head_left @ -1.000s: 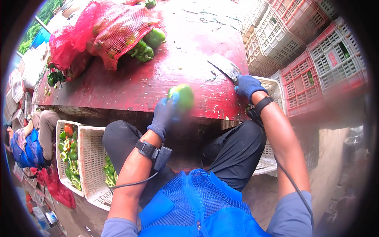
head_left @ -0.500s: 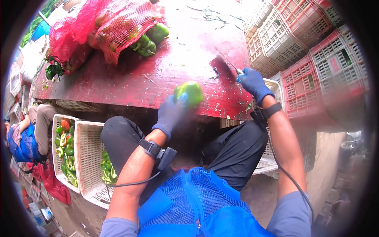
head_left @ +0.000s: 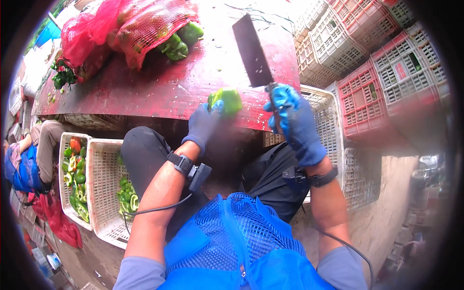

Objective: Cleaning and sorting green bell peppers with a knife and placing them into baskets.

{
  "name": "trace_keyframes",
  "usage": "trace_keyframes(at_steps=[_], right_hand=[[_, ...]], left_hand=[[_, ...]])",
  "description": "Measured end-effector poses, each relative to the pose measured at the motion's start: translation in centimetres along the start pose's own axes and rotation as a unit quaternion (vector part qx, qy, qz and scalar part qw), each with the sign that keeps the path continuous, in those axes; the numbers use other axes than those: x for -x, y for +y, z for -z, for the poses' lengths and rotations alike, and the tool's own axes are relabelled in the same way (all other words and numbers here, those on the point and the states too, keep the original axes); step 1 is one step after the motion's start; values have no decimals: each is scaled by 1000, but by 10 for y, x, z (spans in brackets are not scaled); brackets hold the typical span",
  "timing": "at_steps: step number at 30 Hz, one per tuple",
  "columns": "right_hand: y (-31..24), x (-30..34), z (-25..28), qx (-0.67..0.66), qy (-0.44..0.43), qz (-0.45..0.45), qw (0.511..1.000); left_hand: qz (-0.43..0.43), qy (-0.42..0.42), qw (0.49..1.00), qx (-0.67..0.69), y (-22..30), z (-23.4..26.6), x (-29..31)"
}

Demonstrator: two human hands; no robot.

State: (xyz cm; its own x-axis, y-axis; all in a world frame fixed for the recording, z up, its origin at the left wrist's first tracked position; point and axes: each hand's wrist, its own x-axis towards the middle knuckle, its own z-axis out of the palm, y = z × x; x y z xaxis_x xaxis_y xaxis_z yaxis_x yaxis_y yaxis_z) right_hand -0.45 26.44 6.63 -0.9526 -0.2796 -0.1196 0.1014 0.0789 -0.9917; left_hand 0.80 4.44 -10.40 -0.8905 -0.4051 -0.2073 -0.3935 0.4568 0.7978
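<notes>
My left hand point(head_left: 204, 120), in a blue work glove, is closed on a green bell pepper point(head_left: 227, 101) at the near edge of the red table. My right hand point(head_left: 292, 118), gloved the same way, grips the handle of a cleaver point(head_left: 253, 52). The broad dark blade points up and away, raised to the right of the pepper and apart from it. On the table's far left lies a red mesh sack point(head_left: 145, 31) with whole green peppers point(head_left: 175, 47) spilling from its mouth.
Left of my knee stand two white crates, one point(head_left: 104, 193) holding cut green peppers point(head_left: 127, 195), the other mixed peppers point(head_left: 76, 179). Another white crate point(head_left: 333, 116) is by my right knee. Stacked red and white crates point(head_left: 360, 96) rise at right. Another person point(head_left: 29, 162) sits far left.
My right hand has come in toward my body and left, lifting the cleaver so its blade stands up. My left hand and the pepper have shifted slightly left and nearer.
</notes>
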Motion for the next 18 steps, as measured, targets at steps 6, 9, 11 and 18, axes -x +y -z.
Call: trace_keyframes(at_steps=[6, 9, 11, 18], right_hand=[[64, -4, -6, 152, -114, -168, 967], [53, -5, -15, 173, -118, -156, 965], [51, -5, -18, 175, -124, -174, 961], [54, -13, -16, 229, -113, -155, 954]], left_hand=[[-26, 22, 998, -54, 3, -4, 6], [-14, 32, 999, -16, -4, -5, 0], [-11, 21, 1000, -13, -6, -3, 0], [-22, 30, 998, -55, 9, -3, 4]])
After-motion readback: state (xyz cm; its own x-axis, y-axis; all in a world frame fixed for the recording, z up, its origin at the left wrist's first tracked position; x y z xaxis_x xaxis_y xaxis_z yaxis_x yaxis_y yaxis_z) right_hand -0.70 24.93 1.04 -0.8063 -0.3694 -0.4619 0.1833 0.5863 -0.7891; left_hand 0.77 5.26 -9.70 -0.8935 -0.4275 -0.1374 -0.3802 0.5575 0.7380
